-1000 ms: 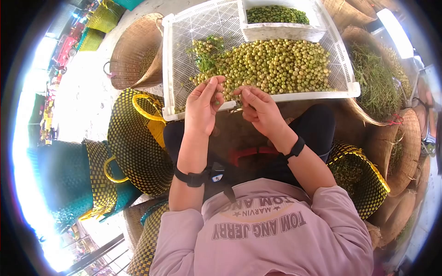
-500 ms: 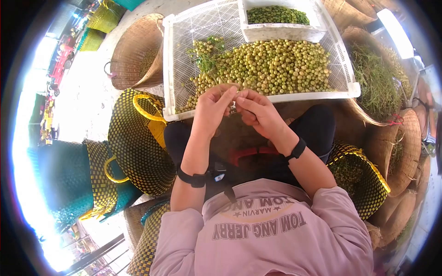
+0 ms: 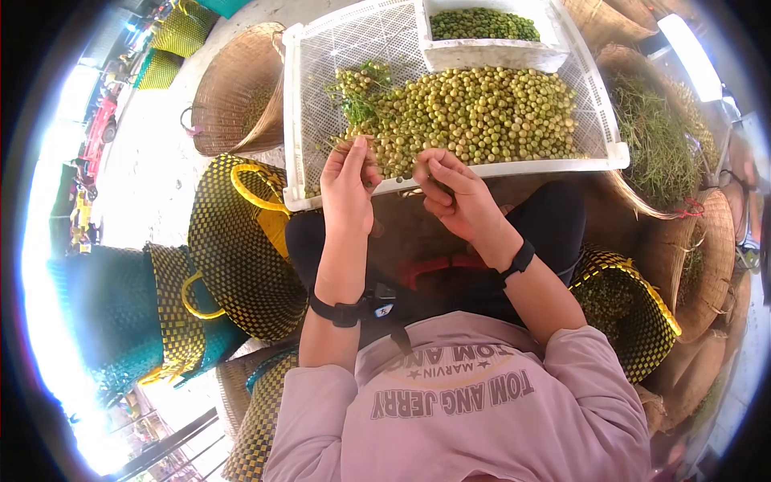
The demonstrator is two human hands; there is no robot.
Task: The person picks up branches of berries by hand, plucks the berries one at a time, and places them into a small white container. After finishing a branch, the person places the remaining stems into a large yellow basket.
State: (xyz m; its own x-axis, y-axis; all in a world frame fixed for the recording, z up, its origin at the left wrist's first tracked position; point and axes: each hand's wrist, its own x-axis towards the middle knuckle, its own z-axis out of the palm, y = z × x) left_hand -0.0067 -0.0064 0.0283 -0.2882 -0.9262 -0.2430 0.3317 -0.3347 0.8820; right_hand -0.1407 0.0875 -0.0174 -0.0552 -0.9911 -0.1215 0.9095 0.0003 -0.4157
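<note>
At the far left stand woven plastic bags (image 3: 241, 241) in yellow, black and teal, and above them a bamboo basket (image 3: 233, 96) leans against the white perforated tray (image 3: 309, 120). The tray rests across the person's lap, its near rim just over the knees. The left hand (image 3: 347, 189) reaches up to that rim with its fingers drawn together in a pinch, the tips touching the near edge of the small green-yellow fruits (image 3: 482, 112) – whether one sits between them is too small to tell. A few leafy sprigs (image 3: 357, 88) lie on the left side of the heap, just beyond this hand. The fruits fill the middle of the tray, and a smaller white tub (image 3: 490, 56) of darker green ones sits at its far side. The right hand (image 3: 459, 199) hovers just beside the left, at the near rim, fingers curled and thumb pressed to forefinger – what it nips cannot be made out. Further right, a basket of stripped stems (image 3: 658, 145) stands beside the tray.
</note>
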